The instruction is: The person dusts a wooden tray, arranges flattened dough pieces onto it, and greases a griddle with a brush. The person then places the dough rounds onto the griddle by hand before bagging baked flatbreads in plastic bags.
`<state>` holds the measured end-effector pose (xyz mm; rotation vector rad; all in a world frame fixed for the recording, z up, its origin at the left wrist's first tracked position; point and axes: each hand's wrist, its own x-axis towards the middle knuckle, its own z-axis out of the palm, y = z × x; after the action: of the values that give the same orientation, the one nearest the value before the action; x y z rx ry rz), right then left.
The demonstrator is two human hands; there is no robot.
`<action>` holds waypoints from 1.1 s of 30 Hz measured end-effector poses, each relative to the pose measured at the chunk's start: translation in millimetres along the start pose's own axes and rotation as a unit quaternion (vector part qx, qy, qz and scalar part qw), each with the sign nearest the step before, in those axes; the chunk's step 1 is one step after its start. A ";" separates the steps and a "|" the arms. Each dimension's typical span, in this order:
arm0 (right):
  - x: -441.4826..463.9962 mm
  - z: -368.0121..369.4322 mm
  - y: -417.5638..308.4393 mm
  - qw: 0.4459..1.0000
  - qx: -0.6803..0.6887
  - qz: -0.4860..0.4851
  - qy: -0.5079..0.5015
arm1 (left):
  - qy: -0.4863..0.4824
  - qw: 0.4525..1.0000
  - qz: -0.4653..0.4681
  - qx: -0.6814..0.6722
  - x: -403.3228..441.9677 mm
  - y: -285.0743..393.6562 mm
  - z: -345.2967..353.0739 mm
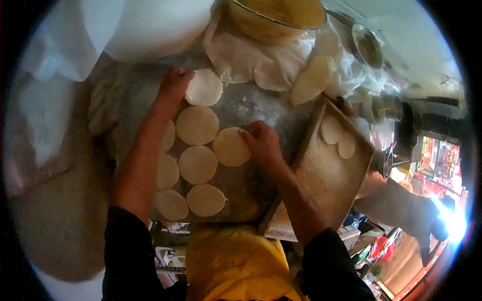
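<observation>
Several flat dough rounds (197, 165) lie close together on a floured board (241, 195). At the far end of them, my left hand (176, 84) has its fingers closed on the left edge of a paler dough round (205, 87). My right hand (263, 143) pinches the right edge of another dough round (231, 147), which lies beside the middle ones. My left forearm partly covers the rounds on the left.
Right of the board, a floury wooden tray (326, 175) holds two small dough pieces (337, 135). A large bowl (281, 20) stands at the back above a crumpled cloth (256, 55). A longer dough piece (312, 80) lies by the tray. Another person's arm (371, 184) shows at right.
</observation>
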<state>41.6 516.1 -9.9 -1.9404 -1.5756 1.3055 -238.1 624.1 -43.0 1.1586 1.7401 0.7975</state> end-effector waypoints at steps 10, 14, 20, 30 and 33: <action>-48.6 3.1 41.8 0.979 0.025 -0.201 0.004 | -0.219 0.935 0.003 -0.279 -47.6 -0.4 -3.5; -124.8 -82.2 60.3 0.969 0.219 -0.101 -0.051 | -0.108 0.849 -0.144 -0.496 -94.9 21.9 17.1; -165.2 -179.6 163.2 0.709 0.693 -0.022 0.129 | -0.172 0.834 -0.159 -0.500 -223.3 101.5 140.4; -135.5 -262.4 264.8 0.920 0.232 -0.124 0.291 | -0.310 0.820 -0.184 -0.444 -302.1 153.5 281.2; -162.1 -226.9 257.0 0.870 0.446 -0.081 0.194 | -0.350 0.820 -0.198 -0.408 -308.5 158.9 313.1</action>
<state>381.7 348.6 -2.8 -1.3130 -0.6993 1.1618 162.8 407.0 60.1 0.3726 0.8030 0.6279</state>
